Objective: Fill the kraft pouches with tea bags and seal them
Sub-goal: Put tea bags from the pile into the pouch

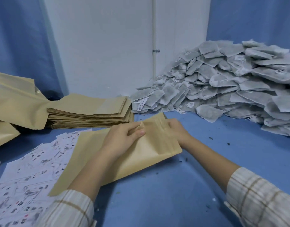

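Observation:
A flat kraft pouch [145, 154] lies tilted on the blue table, its mouth pointing toward the far right. My left hand [124, 136] pinches the upper layer of the pouch near the mouth, thumb on top. My right hand [178, 130] grips the mouth edge from the right side, its fingers partly hidden behind the paper. A big heap of grey-white tea bags [231, 89] fills the far right of the table. No tea bag is visible in the pouch.
A stack of empty kraft pouches [91, 112] sits at the back centre-left, with larger kraft bags [14, 102] to its left. Printed paper sheets [31, 177] cover the near left. Blue cloth [182, 185] with tea crumbs spreads in front.

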